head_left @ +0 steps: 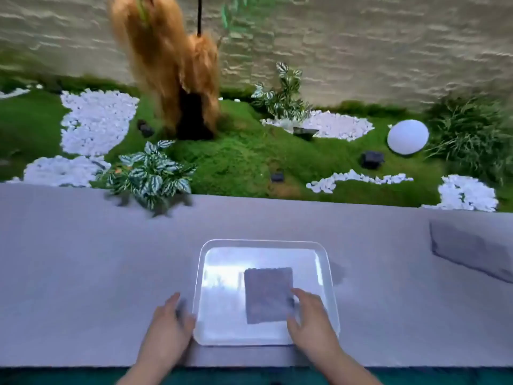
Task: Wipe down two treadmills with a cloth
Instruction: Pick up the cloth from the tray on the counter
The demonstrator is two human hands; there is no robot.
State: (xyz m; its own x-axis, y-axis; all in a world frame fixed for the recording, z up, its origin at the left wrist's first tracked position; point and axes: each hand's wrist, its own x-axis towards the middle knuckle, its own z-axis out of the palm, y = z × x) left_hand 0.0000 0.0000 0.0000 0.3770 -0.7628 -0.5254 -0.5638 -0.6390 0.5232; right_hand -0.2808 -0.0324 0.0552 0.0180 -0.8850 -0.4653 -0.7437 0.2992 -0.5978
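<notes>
A folded grey cloth (268,295) lies flat in a clear plastic tray (211,254) on a grey ledge. My right hand (309,319) hovers over the tray's right side, its fingertips at the cloth's right edge, fingers relaxed. My left hand (170,320) rests on the ledge against the tray's left rim, fingers straight. No treadmill is in view.
The grey ledge (97,259) spans the view, with a grey block (472,248) at its right. Behind it lies a decorative bed of moss, white pebbles (94,120), leafy plants (151,176), a white globe (407,137) and a hanging brown fringe (172,65).
</notes>
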